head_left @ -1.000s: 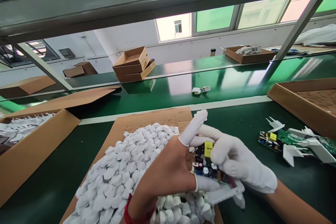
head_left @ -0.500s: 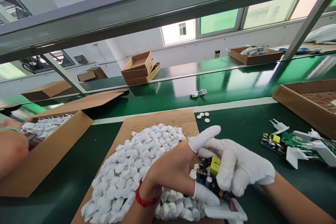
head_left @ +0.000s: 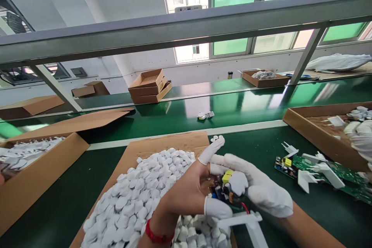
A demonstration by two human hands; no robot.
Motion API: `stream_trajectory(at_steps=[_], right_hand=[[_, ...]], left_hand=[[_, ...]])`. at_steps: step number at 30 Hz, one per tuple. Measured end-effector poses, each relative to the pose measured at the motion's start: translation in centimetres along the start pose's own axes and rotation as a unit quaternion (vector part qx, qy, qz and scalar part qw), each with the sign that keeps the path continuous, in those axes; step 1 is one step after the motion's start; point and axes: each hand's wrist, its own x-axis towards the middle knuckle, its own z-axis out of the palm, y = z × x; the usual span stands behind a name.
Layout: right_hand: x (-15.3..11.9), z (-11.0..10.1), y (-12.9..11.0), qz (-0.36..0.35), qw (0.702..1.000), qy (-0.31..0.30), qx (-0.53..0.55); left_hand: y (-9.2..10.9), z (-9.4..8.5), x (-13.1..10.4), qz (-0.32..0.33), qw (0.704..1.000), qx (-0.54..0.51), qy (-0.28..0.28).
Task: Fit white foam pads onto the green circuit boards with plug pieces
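My left hand (head_left: 188, 193), with white finger cots and a red bracelet at the wrist, pinches a small circuit board (head_left: 222, 192) from its left side. The board carries a yellow transformer (head_left: 227, 176), dark components and a red wire, and a white plastic bracket (head_left: 247, 223) hangs below it. A white round pad (head_left: 238, 183) lies against the board's components. In a white glove, my right hand (head_left: 258, 186) is closed around the board's right side, fingers reaching behind it; their tips are partly hidden. Beneath my left forearm spreads a heap of white pads (head_left: 139, 197) on cardboard (head_left: 133, 149).
At right lie green circuit boards (head_left: 325, 166) with white plastic parts, near a cardboard box (head_left: 308, 135) where another person's gloved hand (head_left: 362, 135) reaches in. A box (head_left: 58, 166) of white parts stands at left. A small white assembly (head_left: 205, 116) sits on the green belt behind.
My view has tilted up. My right fingers have uncurled from over the board, and a white pad now shows on it. Another person's gloved hand has appeared at right; the arm at left has mostly left view.
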Motion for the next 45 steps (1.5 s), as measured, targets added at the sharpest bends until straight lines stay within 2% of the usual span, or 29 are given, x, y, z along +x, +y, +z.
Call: stream_trajectory(at_steps=[4,6,9,11,13,17,22,27,29,33,37,41,45], right_hand=[[0.9,0.1,-0.5,-0.006,0.997,-0.018,-0.076],[1.1,0.1,-1.0,-0.007,0.991,-0.007,-0.133],[1.0,-0.1,-1.5,-0.052,0.969,0.020,-0.239],[0.9,-0.3,-1.8,-0.083,0.959,0.021,-0.270],[1.0,-0.4,-1.8,-0.072,0.963,0.000,-0.258],[1.3,-0.4,-1.1,-0.022,0.987,-0.046,-0.154],[1.7,-0.6,0.5,-0.057,0.996,-0.052,-0.053],[1.8,0.3,0.3,-0.076,0.989,0.028,-0.127],[1.7,0.6,0.0,-0.073,0.988,0.043,-0.129],[1.5,0.4,-0.1,-0.041,0.989,0.018,-0.141],[1.3,-0.2,0.5,-0.022,0.986,0.026,-0.163],[1.2,-0.8,1.0,-0.053,0.993,0.000,-0.103],[1.4,-1.0,0.8,-0.102,0.991,-0.040,-0.077]], left_hand=[[-0.1,0.3,0.3,0.004,1.000,-0.026,-0.002],[-0.4,0.5,0.5,-0.003,0.999,-0.050,-0.017],[-0.7,0.4,0.8,-0.006,0.997,-0.068,-0.025],[-0.8,0.2,0.9,-0.009,0.997,-0.072,-0.023],[-0.7,-0.1,0.8,-0.017,0.997,-0.066,-0.025],[-0.4,-0.8,0.6,-0.046,0.998,-0.033,-0.018],[-0.8,-1.5,0.5,-0.056,0.998,-0.028,-0.032],[-0.8,-1.3,0.5,-0.058,0.997,-0.046,-0.011],[-0.7,-1.1,0.6,-0.045,0.997,-0.066,-0.018],[-0.8,-0.8,0.8,-0.030,0.994,-0.095,-0.047],[-1.3,-1.2,0.9,-0.040,0.994,-0.077,-0.067],[-1.5,-1.3,0.7,-0.034,0.996,-0.060,-0.061],[-1.1,-0.8,0.6,-0.027,0.994,-0.067,-0.086]])
